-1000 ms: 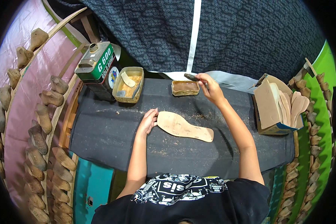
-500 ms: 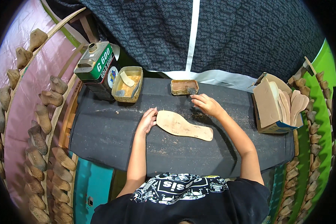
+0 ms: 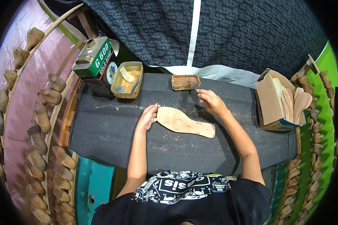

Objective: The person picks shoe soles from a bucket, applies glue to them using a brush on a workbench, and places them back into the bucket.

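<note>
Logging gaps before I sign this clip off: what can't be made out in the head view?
- Right hand: a dark tip shows beside the small rusty rectangular tin; the tool itself is too small to identify.
- Left hand: its fingers lie at the end of the flat tan sole-shaped insole; pressing or merely resting cannot be told.
- Open cardboard box of tan insoles: contents overlap, so they are uncountable.
</note>
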`<action>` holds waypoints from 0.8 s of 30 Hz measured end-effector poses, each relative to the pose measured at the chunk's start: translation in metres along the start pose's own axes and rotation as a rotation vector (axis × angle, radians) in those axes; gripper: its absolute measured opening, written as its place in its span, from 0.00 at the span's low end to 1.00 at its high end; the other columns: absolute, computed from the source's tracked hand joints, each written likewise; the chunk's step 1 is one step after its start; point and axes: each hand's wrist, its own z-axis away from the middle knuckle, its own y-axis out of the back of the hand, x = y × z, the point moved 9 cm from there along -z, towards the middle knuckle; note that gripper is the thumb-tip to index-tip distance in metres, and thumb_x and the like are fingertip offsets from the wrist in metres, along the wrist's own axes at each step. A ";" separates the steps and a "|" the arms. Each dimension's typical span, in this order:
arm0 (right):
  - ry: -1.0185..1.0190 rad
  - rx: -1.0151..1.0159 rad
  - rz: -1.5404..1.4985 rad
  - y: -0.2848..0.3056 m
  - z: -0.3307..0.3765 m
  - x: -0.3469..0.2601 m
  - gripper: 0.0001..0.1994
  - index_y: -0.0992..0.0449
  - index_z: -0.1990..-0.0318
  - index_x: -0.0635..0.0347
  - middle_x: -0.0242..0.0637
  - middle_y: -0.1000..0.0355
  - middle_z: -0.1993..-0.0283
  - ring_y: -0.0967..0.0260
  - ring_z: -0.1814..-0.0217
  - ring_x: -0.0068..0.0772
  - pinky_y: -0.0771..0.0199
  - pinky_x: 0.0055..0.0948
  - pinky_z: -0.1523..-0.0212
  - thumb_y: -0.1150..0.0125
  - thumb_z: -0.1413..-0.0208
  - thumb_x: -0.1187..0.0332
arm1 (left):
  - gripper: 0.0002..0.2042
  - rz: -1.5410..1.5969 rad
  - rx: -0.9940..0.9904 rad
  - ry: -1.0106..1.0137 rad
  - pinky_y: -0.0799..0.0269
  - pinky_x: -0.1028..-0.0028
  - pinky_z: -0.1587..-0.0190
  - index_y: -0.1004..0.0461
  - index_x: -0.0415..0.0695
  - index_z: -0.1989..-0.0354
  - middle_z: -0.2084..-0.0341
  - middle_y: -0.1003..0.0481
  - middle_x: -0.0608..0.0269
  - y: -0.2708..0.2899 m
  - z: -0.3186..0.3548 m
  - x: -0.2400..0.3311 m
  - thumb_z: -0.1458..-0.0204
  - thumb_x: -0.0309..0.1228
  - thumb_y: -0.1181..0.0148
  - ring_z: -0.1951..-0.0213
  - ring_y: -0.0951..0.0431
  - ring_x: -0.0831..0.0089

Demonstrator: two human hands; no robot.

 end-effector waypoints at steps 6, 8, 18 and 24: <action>-0.548 0.620 -0.618 0.022 0.032 0.041 0.08 0.41 0.59 0.62 0.40 0.36 0.59 0.36 0.64 0.24 0.32 0.21 0.65 0.62 0.45 0.69 | 0.16 -0.048 -0.055 0.025 0.30 0.75 0.64 0.34 0.37 0.60 0.67 0.29 0.58 -0.002 0.000 -0.003 0.49 0.38 0.57 0.66 0.27 0.72; -0.765 0.824 -0.828 0.020 0.052 0.053 0.10 0.40 0.61 0.60 0.41 0.36 0.60 0.38 0.72 0.19 0.33 0.19 0.69 0.61 0.44 0.64 | 0.16 -0.060 -0.066 0.044 0.30 0.75 0.64 0.34 0.36 0.61 0.67 0.29 0.58 -0.004 0.002 -0.004 0.49 0.38 0.57 0.67 0.27 0.73; -1.082 1.028 -1.224 -0.021 0.108 0.016 0.10 0.38 0.64 0.59 0.41 0.34 0.65 0.39 0.77 0.22 0.36 0.19 0.76 0.59 0.45 0.62 | 0.14 -0.093 -0.128 0.068 0.31 0.76 0.65 0.35 0.40 0.58 0.67 0.29 0.62 -0.007 0.006 -0.001 0.49 0.35 0.58 0.68 0.27 0.76; -1.060 0.985 -1.152 -0.032 0.111 -0.023 0.09 0.40 0.63 0.60 0.42 0.36 0.66 0.39 0.79 0.22 0.34 0.20 0.77 0.62 0.44 0.64 | 0.14 -0.103 -0.145 0.104 0.31 0.77 0.65 0.35 0.43 0.58 0.66 0.30 0.65 -0.010 0.008 0.000 0.49 0.37 0.57 0.67 0.28 0.78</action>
